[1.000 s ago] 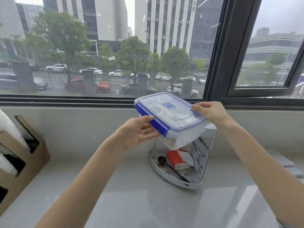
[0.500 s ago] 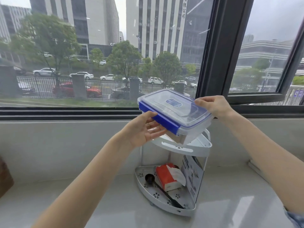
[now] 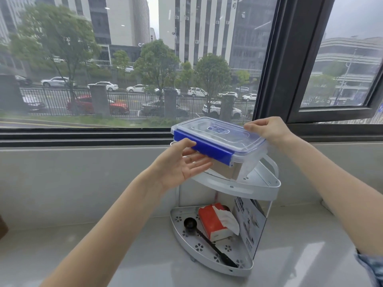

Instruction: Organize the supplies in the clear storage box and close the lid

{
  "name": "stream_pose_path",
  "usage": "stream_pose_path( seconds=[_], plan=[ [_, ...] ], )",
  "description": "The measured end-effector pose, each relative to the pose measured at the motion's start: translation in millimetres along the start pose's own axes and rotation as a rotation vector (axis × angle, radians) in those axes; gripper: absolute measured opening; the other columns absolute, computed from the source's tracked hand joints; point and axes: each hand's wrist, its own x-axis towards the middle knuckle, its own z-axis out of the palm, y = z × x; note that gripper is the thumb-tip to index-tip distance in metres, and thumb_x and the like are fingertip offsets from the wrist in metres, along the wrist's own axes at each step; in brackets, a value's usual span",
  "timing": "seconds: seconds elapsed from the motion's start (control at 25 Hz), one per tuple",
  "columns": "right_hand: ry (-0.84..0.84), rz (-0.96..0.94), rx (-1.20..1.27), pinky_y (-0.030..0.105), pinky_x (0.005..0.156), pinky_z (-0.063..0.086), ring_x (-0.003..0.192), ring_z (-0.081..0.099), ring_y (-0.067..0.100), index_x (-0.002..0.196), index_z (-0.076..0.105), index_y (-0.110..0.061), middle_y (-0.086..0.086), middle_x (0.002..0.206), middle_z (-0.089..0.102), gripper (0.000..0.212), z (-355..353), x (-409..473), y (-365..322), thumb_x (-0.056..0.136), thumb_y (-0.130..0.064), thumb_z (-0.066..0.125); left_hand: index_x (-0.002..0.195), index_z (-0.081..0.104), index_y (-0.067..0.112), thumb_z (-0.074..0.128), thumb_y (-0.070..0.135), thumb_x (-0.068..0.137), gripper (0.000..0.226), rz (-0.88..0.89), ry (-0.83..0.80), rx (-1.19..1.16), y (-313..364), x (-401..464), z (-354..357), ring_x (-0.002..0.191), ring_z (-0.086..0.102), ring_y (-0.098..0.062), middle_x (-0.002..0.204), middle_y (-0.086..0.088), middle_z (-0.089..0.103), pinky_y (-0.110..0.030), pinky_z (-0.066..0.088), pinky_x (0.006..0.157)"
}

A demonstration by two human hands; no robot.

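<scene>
A clear storage box (image 3: 219, 139) with a lid and blue latches rests on the top tier of a white corner shelf (image 3: 259, 189). The lid lies closed on it. My left hand (image 3: 182, 164) is at the box's near-left side, palm up, fingers against the blue latch. My right hand (image 3: 267, 129) grips the far-right corner of the lid. The contents are hard to make out; something grey-brown shows through the front wall.
The shelf's lower tier (image 3: 207, 257) holds a red tissue pack (image 3: 215, 222), a black scoop (image 3: 192, 224) and a printed leaflet (image 3: 250, 222). The shelf stands on a pale counter (image 3: 103, 255) against the wall under a large window (image 3: 134, 69).
Both hands have carried the box a little right and down onto the shelf's top tier. The view has tilted up and right, so the cardboard holder at left is out of sight.
</scene>
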Motion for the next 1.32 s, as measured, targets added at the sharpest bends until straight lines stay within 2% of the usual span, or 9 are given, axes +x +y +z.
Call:
stream_pose_path(
  seconds=[0.28,0.4,0.52,0.72,0.96,1.12,1.24,1.32],
  plan=[
    [-0.003,0.025,-0.011,0.025,0.077,0.038,0.094,0.054,0.013,0.098,0.073,-0.013,0.001,0.095,0.065,0.029,1.9,5.3,-0.5,0.076,-0.031,0.072,0.121,0.046,-0.003,0.050,0.012,0.084,0.040,-0.012,-0.007,-0.057,-1.9,0.3,-1.4,0.093,0.064,-0.029,0.115,-0.022,0.058,-0.034,0.056,0.075],
    [-0.024,0.034,-0.019,0.022,0.073,0.040,0.092,0.054,0.013,0.098,0.073,-0.012,0.002,0.094,0.066,0.029,4.1,7.5,2.6,0.075,-0.029,0.073,0.123,0.044,-0.005,0.050,0.011,0.084,0.042,-0.032,-0.001,-0.066,-8.9,2.2,-4.4,0.092,0.064,-0.029,0.113,-0.023,0.058,-0.032,0.056,0.075],
    [-0.041,0.044,-0.061,0.027,0.082,0.041,0.095,0.055,0.015,0.098,0.073,-0.010,0.003,0.096,0.066,0.028,9.7,5.4,9.5,0.077,-0.027,0.071,0.118,0.046,-0.004,0.051,0.013,0.084,0.039,-0.059,-0.013,-0.062,-13.8,3.6,-8.2,0.092,0.066,-0.029,0.108,-0.023,0.063,-0.032,0.056,0.077],
    [-0.043,-0.017,-0.264,0.026,0.077,0.041,0.088,0.056,0.017,0.097,0.073,-0.010,0.004,0.088,0.066,0.024,11.9,-0.3,11.1,0.081,-0.027,0.067,0.122,0.042,-0.004,0.049,0.014,0.086,0.041,-0.084,0.002,-0.018,-14.4,3.7,-9.3,0.092,0.066,-0.030,0.117,-0.025,0.060,-0.032,0.058,0.072],
    [-0.048,-0.019,-0.350,0.029,0.085,0.042,0.091,0.054,0.019,0.105,0.069,-0.011,0.012,0.109,0.069,0.026,16.7,-5.1,4.4,0.088,-0.027,0.056,0.123,0.043,-0.006,0.047,0.018,0.088,0.043,-0.118,-0.018,0.068,-6.9,-4.2,-8.8,0.101,0.063,-0.031,0.126,-0.025,0.056,-0.032,0.057,0.074],
    [-0.120,-0.061,-0.452,0.030,0.090,0.043,0.105,0.060,0.026,0.114,0.065,-0.012,0.012,0.117,0.067,0.030,17.7,-12.0,-9.3,0.091,-0.025,0.050,0.126,0.043,-0.003,0.049,0.022,0.086,0.048,-0.132,0.003,0.158,5.6,-13.9,-5.6,0.105,0.060,-0.030,0.130,-0.024,0.053,-0.036,0.056,0.078],
    [-0.149,-0.122,-0.494,0.030,0.092,0.044,0.110,0.059,0.026,0.119,0.061,-0.013,0.011,0.121,0.065,0.032,19.9,-18.7,-27.0,0.092,-0.024,0.048,0.129,0.039,0.004,0.048,0.024,0.086,0.048,-0.093,0.057,0.217,22.0,-21.7,-2.1,0.107,0.058,-0.030,0.130,-0.022,0.052,-0.040,0.052,0.083],
    [-0.126,-0.144,-0.511,0.035,0.100,0.042,0.116,0.055,0.027,0.124,0.057,-0.014,0.010,0.128,0.061,0.035,21.0,-26.2,-43.1,0.092,-0.025,0.048,0.120,0.045,0.009,0.047,0.024,0.086,0.037,-0.021,0.135,0.292,31.1,-32.1,1.7,0.104,0.057,-0.028,0.126,-0.017,0.051,-0.040,0.050,0.084]
  ],
)
